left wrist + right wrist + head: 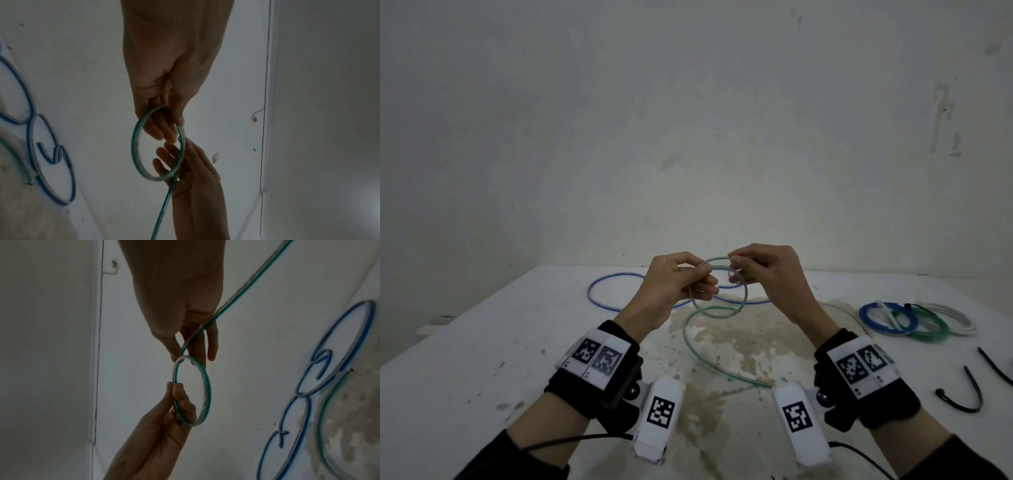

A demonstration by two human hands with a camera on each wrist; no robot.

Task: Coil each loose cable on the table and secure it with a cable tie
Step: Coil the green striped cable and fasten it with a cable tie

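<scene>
Both hands are raised above the white table [517, 342] and hold one green-and-clear cable [743, 301] formed into a small round loop. My left hand [705, 275] pinches the loop's left side between thumb and fingers. At the top right of the loop, my right hand [734, 266] pinches the strand. The left wrist view shows the loop [135, 146] hanging from the left hand [174, 128]. In the right wrist view the right hand [182, 353] pinches the loop [208, 394] and the strand runs on across its fingers. The cable's tail [700, 356] curves down over the table.
A loose blue cable [599, 291] lies in wide loops at the table's back. At the right lie coiled blue [887, 320], green [929, 330] and white [959, 318] cables. Black cable ties [971, 394] lie near the right front edge. A brown stain marks the table's middle.
</scene>
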